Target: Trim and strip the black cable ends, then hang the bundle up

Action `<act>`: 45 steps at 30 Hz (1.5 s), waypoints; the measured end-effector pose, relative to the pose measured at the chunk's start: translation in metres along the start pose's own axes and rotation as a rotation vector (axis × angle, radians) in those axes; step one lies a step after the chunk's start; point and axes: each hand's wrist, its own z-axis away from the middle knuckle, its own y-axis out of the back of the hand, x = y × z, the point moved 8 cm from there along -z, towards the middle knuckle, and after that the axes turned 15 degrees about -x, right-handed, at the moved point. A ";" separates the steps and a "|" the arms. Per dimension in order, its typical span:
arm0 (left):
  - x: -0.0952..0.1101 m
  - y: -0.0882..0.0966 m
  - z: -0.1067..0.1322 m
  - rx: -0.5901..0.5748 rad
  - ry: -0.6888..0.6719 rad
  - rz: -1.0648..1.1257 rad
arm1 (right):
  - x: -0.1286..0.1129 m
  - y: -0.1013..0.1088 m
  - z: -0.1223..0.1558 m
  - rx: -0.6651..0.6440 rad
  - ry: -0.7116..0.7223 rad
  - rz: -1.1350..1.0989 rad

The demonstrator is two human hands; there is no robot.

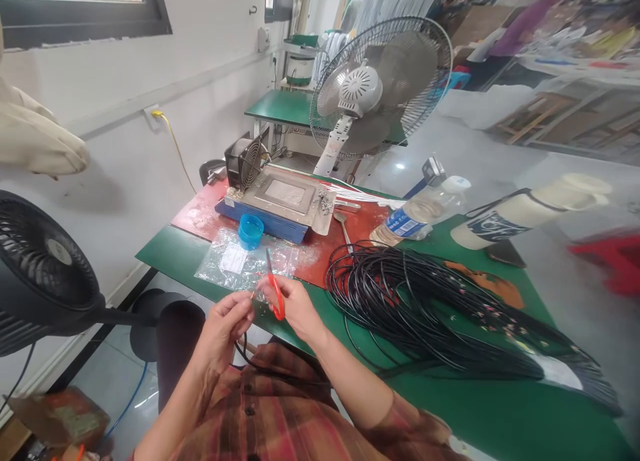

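My right hand [295, 307] is closed around a small pair of red-handled snips [273, 289], blades pointing up and away. My left hand [231, 321] pinches the end of a thin black cable [260, 362] that loops down over my lap; its tip sits close to the snips' blades. Both hands hover at the near edge of the green table [500, 414], just in front of a clear plastic bag [245, 262]. A big bundle of black cables [425, 301] lies on the table to the right of my hands.
A blue cap [251, 231] sits on the bag before a metal-topped machine [280, 204] on a red mat. A plastic bottle [420, 213] and white tumbler [525, 211] lie at right. A white fan [380, 81] stands behind; a black fan [40, 274] is at left.
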 end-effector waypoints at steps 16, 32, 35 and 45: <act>0.005 0.022 -0.016 0.170 -0.087 -0.223 | -0.001 0.003 0.012 -0.201 -0.113 0.692; 0.001 0.019 -0.032 0.085 -0.091 -0.313 | 0.017 0.025 0.008 -0.097 -0.132 0.467; 0.000 0.014 -0.029 0.028 -0.087 -0.289 | 0.027 0.021 0.005 -0.059 -0.185 0.072; 0.003 0.007 -0.014 0.009 -0.099 -0.210 | 0.020 -0.009 -0.009 -0.149 -0.189 -0.317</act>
